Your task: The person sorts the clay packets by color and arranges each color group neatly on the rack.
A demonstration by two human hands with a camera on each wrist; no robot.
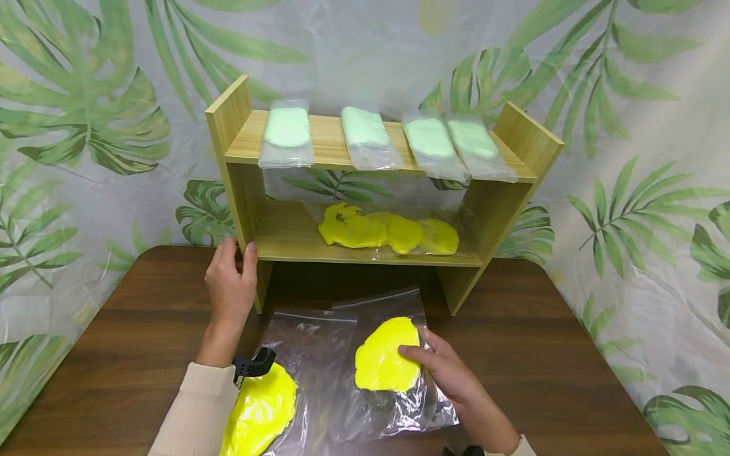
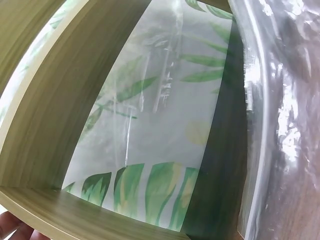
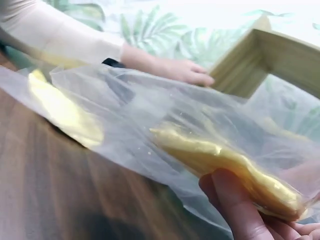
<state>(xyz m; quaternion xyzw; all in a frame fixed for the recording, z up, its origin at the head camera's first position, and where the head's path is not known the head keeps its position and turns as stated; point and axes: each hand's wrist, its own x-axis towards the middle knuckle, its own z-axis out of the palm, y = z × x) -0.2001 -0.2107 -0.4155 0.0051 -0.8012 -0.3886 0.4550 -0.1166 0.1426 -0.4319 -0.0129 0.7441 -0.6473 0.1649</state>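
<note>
My right hand point(image 1: 453, 370) pinches a clear zip bag point(image 1: 371, 418) holding a flat yellow clay-like lump point(image 1: 383, 358), thumb on top, just in front of the shelf. In the right wrist view the yellow lump point(image 3: 215, 155) shows edge-on above the thumb. The left hand point(image 1: 230, 282) grips the left side panel of the small wooden shelf point(image 1: 242, 202), thumb at its front edge and fingers outside. A second zip bag with a yellow lump point(image 1: 262, 411) lies at the front left, partly under the left forearm, overlapping the held bag in the head view.
Several bags with pale green slabs point(image 1: 288, 126) lie along the top shelf, hanging over its front edge. On the middle shelf, bagged yellow lumps point(image 1: 405, 233) overlap in a row. The shelf stands on a dark wooden table point(image 1: 530, 354) before a leaf-patterned cloth point(image 1: 365, 57).
</note>
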